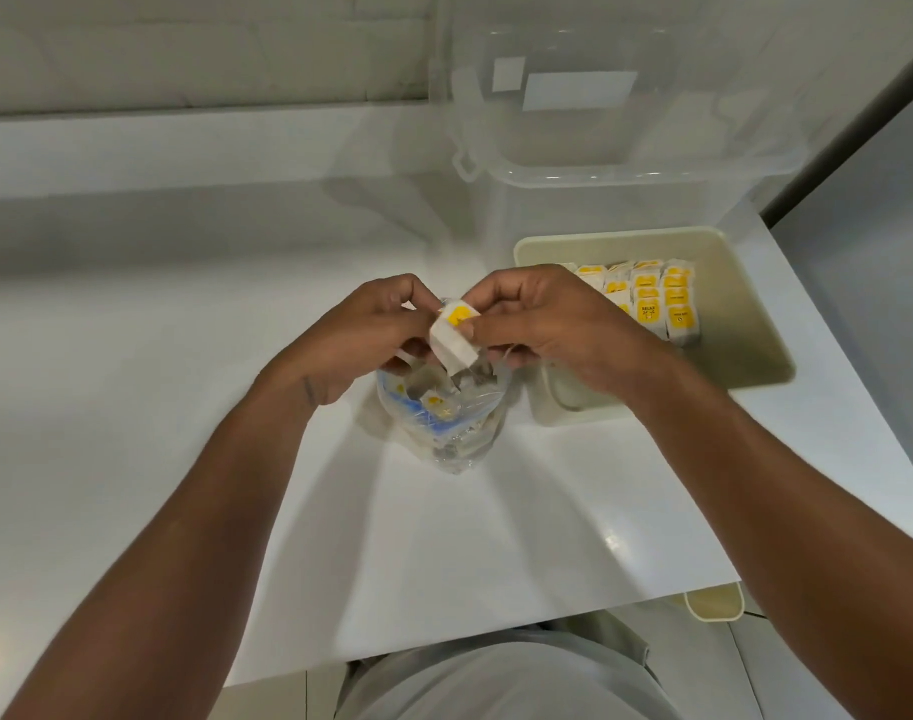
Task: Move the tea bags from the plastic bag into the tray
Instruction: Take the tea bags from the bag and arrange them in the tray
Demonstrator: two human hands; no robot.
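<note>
A clear plastic bag [444, 418] with blue print stands on the white table, with a few tea bags inside. Just above its mouth, my left hand [350, 340] and my right hand [542, 330] both pinch one white tea bag [452, 337] with a yellow tag. To the right lies a cream tray [745, 304]. Several yellow-labelled tea bags [652, 298] stand in rows in its far half. My right wrist covers the tray's near left corner.
A large clear plastic box [626, 148] stands behind the tray against the wall. The table's right edge [833, 356] runs close beside the tray. A small cream object [714, 605] sits on the floor below the table's near edge.
</note>
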